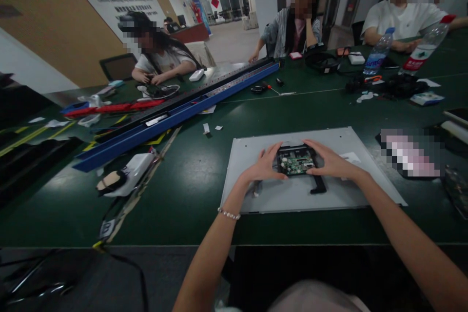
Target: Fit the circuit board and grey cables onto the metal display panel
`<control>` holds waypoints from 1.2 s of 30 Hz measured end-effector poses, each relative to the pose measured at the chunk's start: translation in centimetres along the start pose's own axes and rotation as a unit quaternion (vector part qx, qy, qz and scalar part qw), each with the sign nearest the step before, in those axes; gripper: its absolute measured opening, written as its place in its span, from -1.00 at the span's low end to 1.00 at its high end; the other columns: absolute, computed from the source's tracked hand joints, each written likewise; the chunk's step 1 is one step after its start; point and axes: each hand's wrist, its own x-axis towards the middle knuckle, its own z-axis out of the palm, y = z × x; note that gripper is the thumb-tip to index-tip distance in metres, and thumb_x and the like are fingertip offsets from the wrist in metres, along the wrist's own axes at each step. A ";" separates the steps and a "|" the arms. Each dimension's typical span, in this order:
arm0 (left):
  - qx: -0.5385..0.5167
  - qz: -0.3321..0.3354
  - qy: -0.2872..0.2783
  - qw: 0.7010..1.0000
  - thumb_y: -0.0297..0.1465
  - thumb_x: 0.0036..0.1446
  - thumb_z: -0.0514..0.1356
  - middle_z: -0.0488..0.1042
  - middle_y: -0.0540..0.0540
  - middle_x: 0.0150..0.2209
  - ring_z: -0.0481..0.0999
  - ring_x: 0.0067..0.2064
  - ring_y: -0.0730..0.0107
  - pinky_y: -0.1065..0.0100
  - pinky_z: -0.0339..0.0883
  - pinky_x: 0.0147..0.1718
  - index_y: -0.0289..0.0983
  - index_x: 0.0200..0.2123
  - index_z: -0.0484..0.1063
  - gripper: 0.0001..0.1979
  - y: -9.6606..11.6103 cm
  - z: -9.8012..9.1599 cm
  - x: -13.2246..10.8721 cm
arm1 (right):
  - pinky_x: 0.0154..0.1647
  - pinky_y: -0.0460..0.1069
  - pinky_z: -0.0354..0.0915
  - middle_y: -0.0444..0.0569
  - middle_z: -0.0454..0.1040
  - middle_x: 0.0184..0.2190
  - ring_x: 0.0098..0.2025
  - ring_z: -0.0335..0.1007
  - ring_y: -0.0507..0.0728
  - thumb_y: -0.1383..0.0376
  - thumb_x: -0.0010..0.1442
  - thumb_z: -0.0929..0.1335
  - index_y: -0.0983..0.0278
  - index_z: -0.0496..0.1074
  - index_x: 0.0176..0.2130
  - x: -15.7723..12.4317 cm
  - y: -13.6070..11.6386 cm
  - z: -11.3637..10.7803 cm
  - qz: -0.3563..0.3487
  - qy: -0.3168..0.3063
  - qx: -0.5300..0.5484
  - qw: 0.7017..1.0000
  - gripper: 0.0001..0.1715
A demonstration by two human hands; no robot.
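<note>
A black-framed device with a bare green circuit board [298, 162] lies over a light grey panel [343, 148] at the table's near side. My left hand [266, 163] grips the device's left edge, thumb at the near corner and fingers at the far one. Its right edge is held the same way by my right hand [327, 160]. A black angled piece [319, 186] shows just below the device, on the panel; I cannot tell whether it is joined to it. A small object [256, 189] sits partly behind my left wrist.
Long blue rail [183, 119] runs diagonally at left; a white power strip [137, 173] with cables lies nearer. Small tools [259, 88] lie beyond the panel. Right: a phone-like object [409, 153], bottles [380, 51], dark cables [405, 85]. Several people sit around the green table [175, 204].
</note>
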 end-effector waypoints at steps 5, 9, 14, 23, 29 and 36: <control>0.014 0.010 0.003 1.000 -0.09 -0.12 0.33 -0.10 -0.29 0.40 -0.14 0.41 -0.10 -0.10 -0.45 0.34 -0.23 0.42 -0.27 0.17 -0.6 0.4 0.3 | 0.36 0.23 -0.03 0.00 -0.01 0.41 0.39 -0.06 0.31 -0.02 0.08 0.39 0.13 -0.08 0.40 -0.2 -0.1 -0.2 0.009 0.005 0.004 1.000 0.06; 0.026 0.016 0.003 1.000 -0.06 -0.12 0.32 -0.09 -0.30 0.40 -0.13 0.40 -0.13 -0.16 -0.41 0.33 -0.23 0.41 -0.23 0.14 -0.9 0.6 0.5 | 0.35 0.25 0.02 0.01 0.03 0.39 0.37 -0.01 0.35 -0.01 0.08 0.40 0.10 -0.08 0.40 -0.2 0.7 0.2 -0.030 0.023 0.011 0.999 0.06; 0.036 0.016 0.005 0.999 -0.05 -0.12 0.31 -0.10 -0.32 0.40 -0.12 0.40 -0.15 -0.17 -0.38 0.32 -0.23 0.41 -0.25 0.15 -0.8 0.7 0.6 | 0.32 0.32 0.06 0.07 0.07 0.36 0.34 0.03 0.42 -0.01 0.08 0.42 0.09 -0.06 0.40 0.1 1.9 0.5 -0.071 0.034 0.015 0.997 0.06; 0.054 0.005 0.014 0.998 -0.02 -0.13 0.33 -0.11 -0.31 0.41 -0.11 0.40 -0.09 -0.04 -0.29 0.34 -0.28 0.41 -0.21 0.17 -0.4 0.7 0.6 | 0.27 0.32 0.12 0.15 0.14 0.32 0.30 0.11 0.40 -0.04 0.05 0.46 0.12 -0.06 0.40 0.2 1.8 0.2 -0.071 0.045 0.014 0.996 0.12; 0.020 0.017 0.000 1.000 -0.05 -0.12 0.34 -0.11 -0.30 0.41 -0.09 0.40 -0.07 -0.05 -0.25 0.34 -0.26 0.42 -0.23 0.17 -0.2 0.3 0.1 | 0.26 0.33 0.14 0.14 0.15 0.32 0.30 0.14 0.39 -0.03 0.01 0.49 0.09 -0.07 0.39 0.0 2.3 0.4 -0.083 0.055 0.040 0.994 0.16; 0.026 0.006 -0.001 1.000 -0.03 -0.14 0.35 -0.05 -0.37 0.39 -0.02 0.38 -0.13 -0.06 -0.14 0.32 -0.36 0.39 -0.11 0.15 -1.1 0.3 0.4 | 0.29 0.30 0.11 0.16 0.11 0.35 0.32 0.10 0.40 0.01 -0.03 0.50 0.14 -0.12 0.41 -0.1 2.6 0.8 -0.073 0.056 0.063 0.994 0.24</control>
